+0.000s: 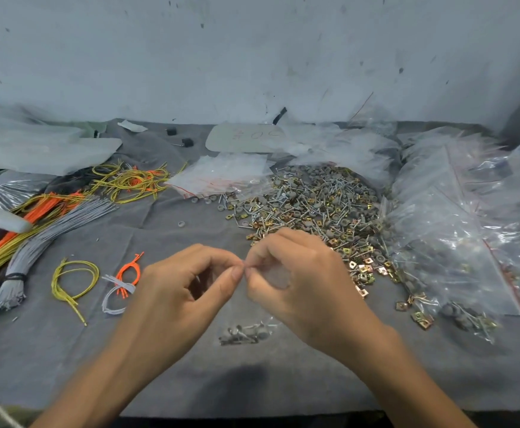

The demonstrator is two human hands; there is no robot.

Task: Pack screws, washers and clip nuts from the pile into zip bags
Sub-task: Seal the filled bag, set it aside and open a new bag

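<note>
Nearest me, the small clear zip bag [246, 331] has screws and washers gathered at its bottom, low over the grey table [160, 366]; my left hand [184, 291] and right hand [299, 273] meet above it, fingers curled, each pinching its top edge; beyond them spreads the pile [314, 205]; farther back lie empty bags [221, 174].
</note>
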